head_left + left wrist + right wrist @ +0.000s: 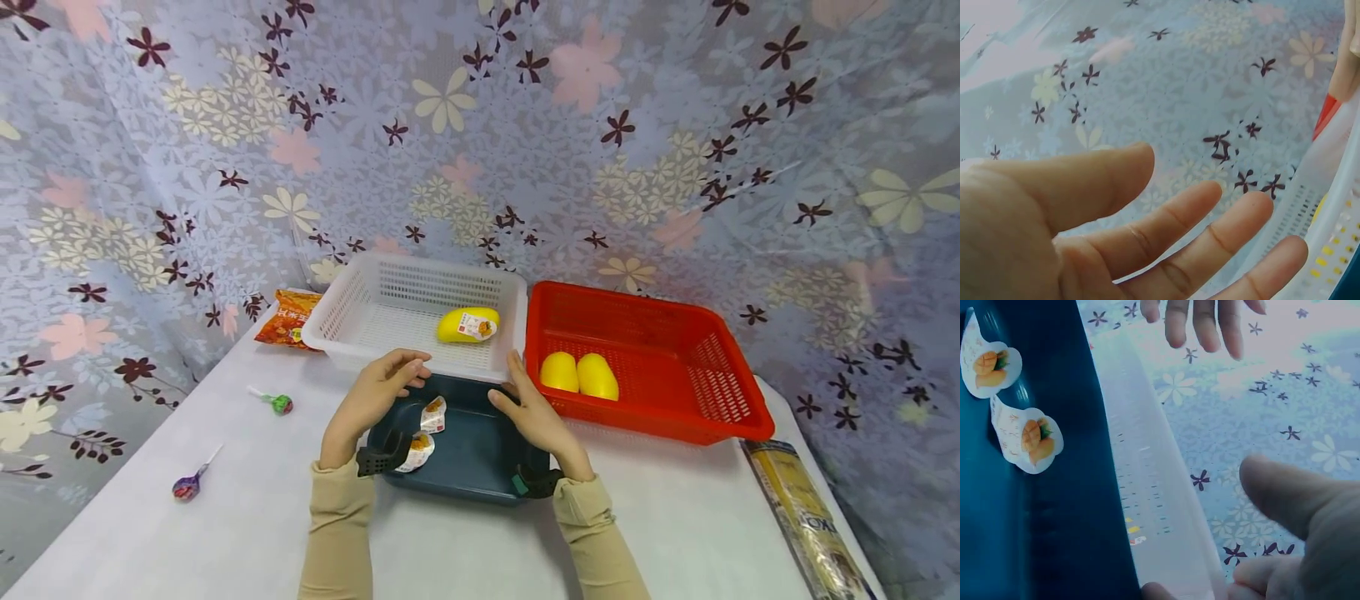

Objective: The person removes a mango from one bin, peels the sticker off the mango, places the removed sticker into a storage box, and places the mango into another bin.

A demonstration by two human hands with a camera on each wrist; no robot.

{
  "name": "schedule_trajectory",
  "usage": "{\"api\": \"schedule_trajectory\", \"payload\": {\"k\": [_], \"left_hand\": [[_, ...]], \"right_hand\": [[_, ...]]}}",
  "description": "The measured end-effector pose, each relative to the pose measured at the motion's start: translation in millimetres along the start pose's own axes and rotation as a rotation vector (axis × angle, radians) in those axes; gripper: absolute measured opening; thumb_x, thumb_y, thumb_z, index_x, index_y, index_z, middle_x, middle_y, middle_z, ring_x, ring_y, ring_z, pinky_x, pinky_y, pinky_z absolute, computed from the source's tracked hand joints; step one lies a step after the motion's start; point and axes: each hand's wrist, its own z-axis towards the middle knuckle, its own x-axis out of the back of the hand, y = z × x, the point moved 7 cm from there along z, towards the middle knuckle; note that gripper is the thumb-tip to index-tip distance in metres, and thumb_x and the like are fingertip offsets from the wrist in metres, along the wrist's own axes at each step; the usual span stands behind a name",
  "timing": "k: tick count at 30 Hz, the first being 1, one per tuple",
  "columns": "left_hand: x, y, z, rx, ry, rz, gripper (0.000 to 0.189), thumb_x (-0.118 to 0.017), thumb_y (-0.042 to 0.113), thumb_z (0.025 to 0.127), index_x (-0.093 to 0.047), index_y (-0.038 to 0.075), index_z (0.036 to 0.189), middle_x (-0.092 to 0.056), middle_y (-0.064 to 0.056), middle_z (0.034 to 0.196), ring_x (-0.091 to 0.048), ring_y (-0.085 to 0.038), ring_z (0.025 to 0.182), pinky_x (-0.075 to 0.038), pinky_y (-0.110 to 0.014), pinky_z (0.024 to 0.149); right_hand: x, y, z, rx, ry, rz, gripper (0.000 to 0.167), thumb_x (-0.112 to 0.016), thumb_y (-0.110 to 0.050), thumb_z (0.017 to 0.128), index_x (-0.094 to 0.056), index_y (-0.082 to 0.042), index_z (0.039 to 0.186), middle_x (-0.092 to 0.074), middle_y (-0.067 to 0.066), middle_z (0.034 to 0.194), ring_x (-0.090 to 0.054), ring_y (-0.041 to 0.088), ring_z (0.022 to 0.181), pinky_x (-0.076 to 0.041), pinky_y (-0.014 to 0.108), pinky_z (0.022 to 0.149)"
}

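Observation:
My left hand (372,398) hovers over the left side of a dark blue plastic bin (480,471), fingers loosely bent and nothing in them. Across from it, my right hand (536,415) is over the bin's right side, fingers stretched toward the white basket (438,279), also holding nothing. Inside the bin lie two white stickers with mango pictures, an upper sticker (432,415) and a lower sticker (417,452). The left wrist view shows spread fingers (1179,225) and a thumb apart from them. In the right wrist view a fingertip (1157,591) overlaps the bin's edge.
A yellow mango (450,325) with a sticker sits in the white basket behind the bin. Two plain yellow mangoes (597,377) lie in the red basket (652,321). An orange snack bag (288,321), a green lollipop (282,405) and a purple lollipop (186,487) are left; a golden package (806,517) is right.

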Motion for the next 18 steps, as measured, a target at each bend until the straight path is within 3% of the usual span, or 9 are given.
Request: {"api": "schedule_trajectory", "payload": {"k": [3,7,13,18], "left_hand": [[2.0,-4.8,-0.7,0.020,0.011,-0.017,0.041,-0.043,0.028,0.104,-0.053,0.001,0.133,-0.063,-0.023,0.120,-0.062,-0.033,0.110,-0.050,-0.045,0.095],[4.0,-10.0,-2.1,0.037,0.030,-0.037,0.039,-0.043,0.027,0.104,-0.054,0.002,0.133,-0.063,-0.023,0.119,-0.062,-0.033,0.110,-0.050,-0.045,0.095],[-2.6,-9.6,1.4,0.030,-0.001,-0.048,0.041,-0.043,0.029,0.104,-0.053,0.001,0.133,-0.062,-0.023,0.120,-0.062,-0.033,0.111,-0.050,-0.046,0.096],[-1.7,-4.0,12.3,-0.023,-0.009,-0.096,0.041,-0.043,0.026,0.104,-0.052,-0.001,0.134,-0.061,-0.024,0.124,-0.060,-0.036,0.114,-0.050,-0.046,0.097]], "right_hand": [[3,1,2.7,-0.022,0.031,-0.040,0.080,-0.052,-0.028,0.100,0.000,-0.004,0.155,0.006,0.015,0.164,-0.022,0.038,0.147,-0.021,0.052,0.118],[-1,2,7.8,-0.036,0.023,-0.079,0.086,-0.052,-0.032,0.099,0.006,-0.001,0.154,0.013,0.015,0.163,0.003,0.036,0.151,-0.009,0.055,0.120],[-5,7,18.1,-0.013,0.047,-0.085,0.087,-0.051,-0.029,0.099,0.009,0.004,0.152,0.020,0.017,0.161,0.006,0.038,0.149,-0.012,0.057,0.119],[-6,9,27.6,0.035,0.082,-0.075,0.080,-0.046,-0.028,0.101,0.007,0.004,0.153,0.016,0.018,0.161,0.003,0.039,0.149,-0.009,0.059,0.119]]}}
